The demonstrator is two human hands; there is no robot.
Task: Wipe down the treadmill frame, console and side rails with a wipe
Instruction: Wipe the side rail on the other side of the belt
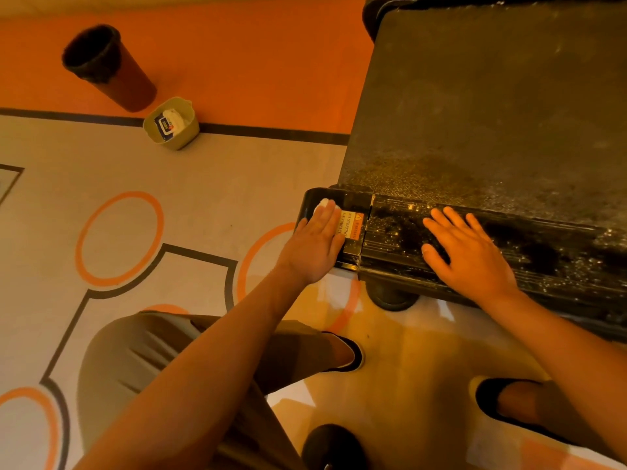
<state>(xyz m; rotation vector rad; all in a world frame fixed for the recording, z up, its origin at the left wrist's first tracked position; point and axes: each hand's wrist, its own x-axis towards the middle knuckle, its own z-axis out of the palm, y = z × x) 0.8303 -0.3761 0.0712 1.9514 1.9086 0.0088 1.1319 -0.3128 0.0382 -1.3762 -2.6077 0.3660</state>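
The wipe (325,202), judged soft, light and best pinned under flat fingers, is pressed by the straight-fingered left hand (319,244) onto the treadmill's rear corner cap (308,206), while the rigid frame (543,256) is braced by the spread, empty right hand (471,256).

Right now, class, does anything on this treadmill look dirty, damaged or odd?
Yes: the rear frame beside the right hand is speckled with pale dust and dark smears; the corner cap under the wipe and left hand looks cleaner.
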